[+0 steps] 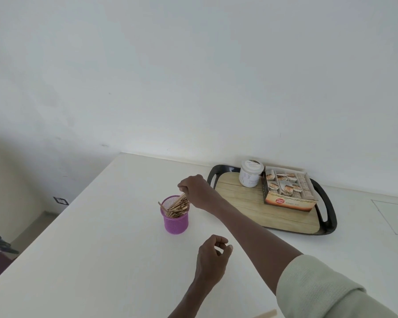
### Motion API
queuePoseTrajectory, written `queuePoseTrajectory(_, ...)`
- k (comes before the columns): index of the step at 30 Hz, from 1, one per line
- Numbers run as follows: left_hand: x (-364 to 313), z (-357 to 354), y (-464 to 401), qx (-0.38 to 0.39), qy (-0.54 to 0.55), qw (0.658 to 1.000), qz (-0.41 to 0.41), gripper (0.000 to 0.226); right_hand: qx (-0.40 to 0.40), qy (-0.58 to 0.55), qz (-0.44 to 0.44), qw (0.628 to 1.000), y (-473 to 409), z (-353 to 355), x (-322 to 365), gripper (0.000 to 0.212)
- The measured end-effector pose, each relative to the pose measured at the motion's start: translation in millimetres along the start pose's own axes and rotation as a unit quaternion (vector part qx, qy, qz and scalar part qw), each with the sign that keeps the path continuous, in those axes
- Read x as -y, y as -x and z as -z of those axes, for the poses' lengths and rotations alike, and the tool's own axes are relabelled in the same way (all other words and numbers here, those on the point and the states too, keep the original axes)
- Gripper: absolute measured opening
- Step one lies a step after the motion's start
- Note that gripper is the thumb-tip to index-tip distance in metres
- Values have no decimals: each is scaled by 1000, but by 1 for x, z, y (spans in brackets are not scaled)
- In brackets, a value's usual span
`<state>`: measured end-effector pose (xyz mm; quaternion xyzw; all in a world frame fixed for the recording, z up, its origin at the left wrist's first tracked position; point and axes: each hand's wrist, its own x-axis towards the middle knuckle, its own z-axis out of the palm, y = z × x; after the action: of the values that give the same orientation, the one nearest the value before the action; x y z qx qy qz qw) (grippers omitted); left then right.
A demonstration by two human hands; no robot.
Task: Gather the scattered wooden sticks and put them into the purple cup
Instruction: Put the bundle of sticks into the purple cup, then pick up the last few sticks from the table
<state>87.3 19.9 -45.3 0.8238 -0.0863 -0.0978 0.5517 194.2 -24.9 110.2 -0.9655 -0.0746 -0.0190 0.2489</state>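
Our right hand (197, 190) reaches across the white worktop (101, 249), fingers closed on a few thin wooden sticks (177, 206) whose lower ends sit inside the purple mesh cup (176, 222). The cup stands upright near the middle of the worktop, filled with a leaning bundle of such sticks. Our left hand (213, 255) hovers nearer to us, fingers loosely curled and empty. One more pale wooden stick (265, 315) lies at the bottom edge of the view. To the right, a black-rimmed tray with a wood-grain base (239, 203) carries a white lidded jar (250, 173) and an open cardboard box of tea sachets (287, 191), side by side.
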Motion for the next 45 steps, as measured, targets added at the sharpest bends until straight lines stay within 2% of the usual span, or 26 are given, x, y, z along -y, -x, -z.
queuePoseTrajectory(5,-13,-10,8,9,-5,1000,-11,7,-35,-52,-7,998,23,16,-22,20)
queuePoseTrajectory(10,-23,-20,17,29,-27,999,-13,4,-70,-58,-3,996,68,36,-52,21)
queuePoseTrajectory(13,-23,-26,26,84,-80,993,-14,5,-72,-75,-22,994,105,49,-73,22)
queuePoseTrajectory(15,-21,-29,32,134,-118,984,-15,10,-74,-91,-42,992,131,55,-90,20)
queuePoseTrajectory(18,-17,-29,41,210,-161,964,-17,30,-59,-99,-68,991,173,59,-119,17)
queuePoseTrajectory(21,-14,-29,51,272,-253,927,-56,53,-36,-77,-114,990,216,60,-152,11)
queuePoseTrajectory(23,-13,-30,58,289,-289,909,-77,57,-7,-59,-157,986,242,59,-176,13)
queuePoseTrajectory(26,-14,-32,65,269,-289,914,-94,41,63,-20,-219,974,283,56,-208,26)
queuePoseTrajectory(29,-17,-39,73,232,-287,924,-101,13,142,-5,-271,952,321,50,-234,59)
queuePoseTrajectory(32,-19,-46,81,217,-332,911,-112,6,189,19,-282,940,351,40,-246,79)
queuePoseTrajectory(36,-20,-55,91,201,-389,887,-148,9,117,-2,-300,947,369,25,-250,64)
queuePoseTrajectory(39,-22,-66,99,184,-400,884,-156,8,83,-4,-292,953,369,22,-248,42)
queuePoseTrajectory(42,-28,-81,107,163,-386,896,-150,8,62,20,-263,962,368,21,-244,13)
queuePoseTrajectory(45,-31,-92,111,137,-361,916,-113,8,62,24,-254,965,367,23,-244,10)
